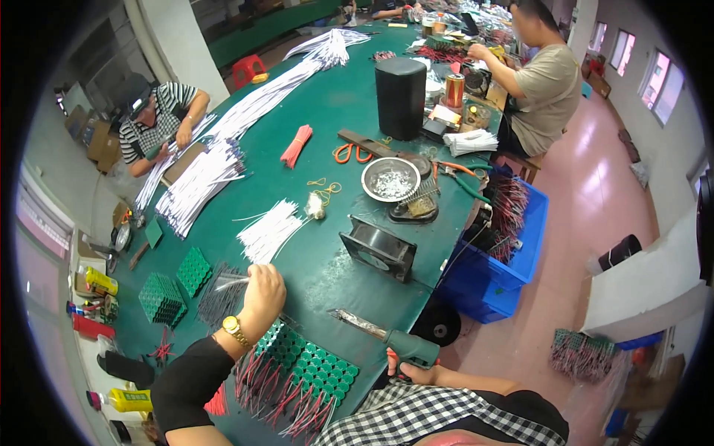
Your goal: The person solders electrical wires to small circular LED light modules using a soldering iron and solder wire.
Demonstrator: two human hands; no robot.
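Note:
My right hand point(418, 374) grips a green gun-shaped tool point(411, 349) with an orange trigger and a long metal tip pointing left over the table. My left hand point(265, 296), with a gold watch on its wrist, is closed beside a pile of dark thin wires point(223, 297); its fingertips are turned away, so what they hold is hidden. Just in front of me, under my left forearm, stand green round-celled boards point(323, 372) with red and black wires hanging off their near side. Past my left hand lies a bundle of white wires point(269, 232).
A black square fan point(378, 249) and a metal bowl point(390, 180) stand ahead, near orange-handled pliers point(452, 165). More green boards point(162, 299) are stacked at left. Blue crates point(498, 279) sit beyond the table's right edge. Two people point(547, 82) work at the table farther off.

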